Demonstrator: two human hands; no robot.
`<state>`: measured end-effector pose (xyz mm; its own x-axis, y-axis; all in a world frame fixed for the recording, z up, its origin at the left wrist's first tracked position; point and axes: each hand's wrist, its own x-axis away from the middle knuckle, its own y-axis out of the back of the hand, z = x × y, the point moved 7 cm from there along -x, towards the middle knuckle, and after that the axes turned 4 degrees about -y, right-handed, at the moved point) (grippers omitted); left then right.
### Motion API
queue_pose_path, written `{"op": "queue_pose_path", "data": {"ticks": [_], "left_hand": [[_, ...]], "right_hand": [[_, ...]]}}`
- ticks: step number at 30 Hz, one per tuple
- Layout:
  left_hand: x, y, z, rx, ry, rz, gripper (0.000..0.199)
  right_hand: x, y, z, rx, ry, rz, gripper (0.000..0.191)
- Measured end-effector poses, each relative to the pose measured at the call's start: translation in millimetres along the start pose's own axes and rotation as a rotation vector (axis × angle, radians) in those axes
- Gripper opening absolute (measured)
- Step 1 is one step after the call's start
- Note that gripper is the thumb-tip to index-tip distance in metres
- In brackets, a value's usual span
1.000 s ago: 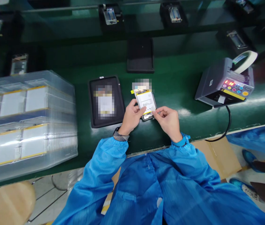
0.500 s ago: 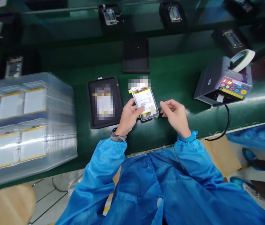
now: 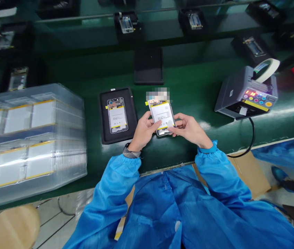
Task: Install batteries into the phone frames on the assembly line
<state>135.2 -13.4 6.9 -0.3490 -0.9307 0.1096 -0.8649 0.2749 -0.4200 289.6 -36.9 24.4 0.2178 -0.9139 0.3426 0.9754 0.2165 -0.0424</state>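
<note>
An opened phone [image 3: 162, 114] with a white battery and yellow strips is tilted above the green bench. My left hand [image 3: 145, 129] grips it by its left side, thumb lying over the battery. On the lower right corner, my right hand [image 3: 188, 128] closes too, its thumb over the front edge and its other fingers at the side and partly behind. The phone's upper end is blurred out by blocks. Left of my hands, a second opened phone [image 3: 118, 116] with a similar battery lies in a black tray [image 3: 132, 129].
Stacked clear plastic trays [image 3: 71, 131] of batteries stand at the left. Another black tray [image 3: 149, 65] lies beyond my hands. A grey tape dispenser [image 3: 231, 91] with a red display is at the right, a tape roll [image 3: 270, 70] on top. Several phone frames sit along the back.
My right hand has moved left from beside the phone and taken hold of its lower right corner. My left hand keeps its grip. The view has shifted slightly.
</note>
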Motion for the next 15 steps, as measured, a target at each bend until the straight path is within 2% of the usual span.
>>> {"op": "queue_pose_path", "data": {"ticks": [8,15], "left_hand": [[0,-0.1,-1,-0.012,-0.023,0.029,0.062],[-2,8.5,-4,-0.034,-0.031,-0.002,0.061]], "right_hand": [[-10,0,3,0.055,0.039,-0.124,0.056],[-18,-7,5,0.122,0.054,0.010,0.058]]}}
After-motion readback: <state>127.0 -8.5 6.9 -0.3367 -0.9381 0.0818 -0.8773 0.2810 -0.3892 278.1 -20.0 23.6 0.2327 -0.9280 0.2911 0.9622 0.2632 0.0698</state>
